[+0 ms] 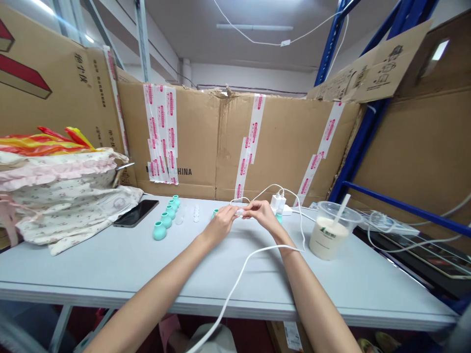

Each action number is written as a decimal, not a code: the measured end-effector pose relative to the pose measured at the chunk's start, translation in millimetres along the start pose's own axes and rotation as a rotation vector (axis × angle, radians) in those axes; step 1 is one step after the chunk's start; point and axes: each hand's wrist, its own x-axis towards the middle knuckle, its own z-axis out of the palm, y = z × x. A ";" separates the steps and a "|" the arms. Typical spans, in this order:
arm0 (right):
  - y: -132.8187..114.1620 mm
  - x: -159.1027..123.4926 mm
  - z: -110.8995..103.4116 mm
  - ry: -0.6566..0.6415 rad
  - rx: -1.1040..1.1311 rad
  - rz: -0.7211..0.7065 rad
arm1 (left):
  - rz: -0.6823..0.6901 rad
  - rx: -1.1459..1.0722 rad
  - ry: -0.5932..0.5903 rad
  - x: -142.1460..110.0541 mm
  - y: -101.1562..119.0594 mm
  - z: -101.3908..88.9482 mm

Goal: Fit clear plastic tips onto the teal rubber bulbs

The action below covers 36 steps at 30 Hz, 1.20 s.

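Above the grey table (257, 289), my left hand (222, 220) and my right hand (262, 214) meet, fingertips pinched from both sides on a small clear plastic piece (240, 212). Fingers cover much of it, so its exact kind does not show. Left of my hands runs a row of several small round teal pots (159, 231) with open necks. Beside them stand several small clear pieces (196, 214). Another teal piece (215, 213) is partly hidden behind my left hand, and a further teal one (279, 217) shows just behind my right wrist.
A white charger (278, 202) with cables stands behind my right hand. One white cable (246, 264) crosses over my right forearm. To the right is a drink cup (328, 238) with a straw. At left lie a phone (136, 214) and a cloth bag (69, 196). Cardboard (198, 132) walls the back.
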 end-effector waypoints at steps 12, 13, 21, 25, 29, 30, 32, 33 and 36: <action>10.4 0.9 -4.9 -0.052 -0.110 -0.011 | 0.045 0.075 -0.123 -1.3 -10.1 3.4; 9.0 0.9 -2.8 -0.025 -0.088 -0.006 | 0.008 0.027 -0.093 0.1 -9.7 3.0; 3.8 -2.8 12.8 -0.017 -0.214 -0.100 | -0.247 -0.220 0.061 5.8 -10.6 4.0; 6.5 -3.6 10.8 -0.125 -0.446 -0.174 | -0.223 -0.228 0.011 5.9 -16.1 4.2; 6.8 -2.2 6.4 -0.121 -0.508 -0.204 | -0.296 -0.290 -0.058 9.0 -17.5 2.5; 6.4 -2.0 5.7 -0.117 -0.517 -0.211 | -0.320 -0.301 -0.081 9.4 -17.5 2.1; 5.4 -2.3 5.2 -0.133 -0.532 -0.206 | -0.325 -0.298 -0.133 9.3 -17.7 1.5; 4.8 -2.8 5.3 -0.151 -0.527 -0.186 | -0.304 -0.281 -0.152 8.7 -17.9 1.3; 1.6 -5.1 6.3 -0.199 -0.464 -0.082 | -0.235 -0.195 -0.186 5.5 -18.4 0.8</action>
